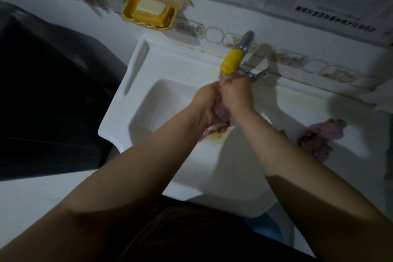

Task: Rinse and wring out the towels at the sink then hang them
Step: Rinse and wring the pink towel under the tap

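Left to right: a yellow plastic soap dish (148, 14) holding a pale bar on the tiled wall; a glossy white ceramic sink (136, 74); the left hand (205, 105) and right hand (238, 94), fingers curled tight around a bunched pinkish towel (217, 126) under the yellow-tipped tap (231, 60); a second crumpled towel (319, 137) on the sink's right ledge. Soaked, the cloth likely handles limp, heavy and slippery, best gripped at both ends of the roll for twisting.
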`<action>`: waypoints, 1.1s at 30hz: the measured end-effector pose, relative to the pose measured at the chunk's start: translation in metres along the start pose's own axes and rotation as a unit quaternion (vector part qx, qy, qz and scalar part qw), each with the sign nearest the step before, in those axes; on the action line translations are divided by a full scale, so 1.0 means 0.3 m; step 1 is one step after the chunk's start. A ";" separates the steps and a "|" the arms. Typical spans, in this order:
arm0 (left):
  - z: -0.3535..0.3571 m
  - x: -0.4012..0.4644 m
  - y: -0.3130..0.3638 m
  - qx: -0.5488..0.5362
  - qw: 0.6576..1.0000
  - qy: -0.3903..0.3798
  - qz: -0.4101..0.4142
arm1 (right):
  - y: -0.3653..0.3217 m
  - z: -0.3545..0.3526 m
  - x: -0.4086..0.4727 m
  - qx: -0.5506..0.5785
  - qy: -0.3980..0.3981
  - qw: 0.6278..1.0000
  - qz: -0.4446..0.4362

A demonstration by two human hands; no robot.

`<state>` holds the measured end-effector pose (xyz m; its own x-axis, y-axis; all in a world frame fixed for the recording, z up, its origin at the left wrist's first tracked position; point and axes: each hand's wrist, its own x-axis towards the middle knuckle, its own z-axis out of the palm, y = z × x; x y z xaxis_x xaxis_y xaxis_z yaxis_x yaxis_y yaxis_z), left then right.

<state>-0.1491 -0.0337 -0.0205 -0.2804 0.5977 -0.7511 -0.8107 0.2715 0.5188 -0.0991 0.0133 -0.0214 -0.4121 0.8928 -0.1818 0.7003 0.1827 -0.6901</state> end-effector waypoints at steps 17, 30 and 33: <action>-0.322 0.022 0.034 0.082 0.972 -0.047 0.215 | 0.071 -0.097 0.062 0.408 -0.139 0.897 0.096; -0.148 0.045 0.194 0.326 0.910 -0.028 0.256 | 0.104 -0.142 0.052 0.058 -0.254 0.963 -0.070; -0.087 0.043 0.239 0.430 0.852 -0.022 0.297 | 0.109 -0.139 0.042 -0.040 -0.261 0.961 -0.080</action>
<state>-0.2243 -0.0261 -0.0036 -0.4747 0.8454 -0.2449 0.1501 0.3519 0.9239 -0.0571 0.0476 -0.0171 -0.7404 0.5257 -0.4189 0.6372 0.3504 -0.6864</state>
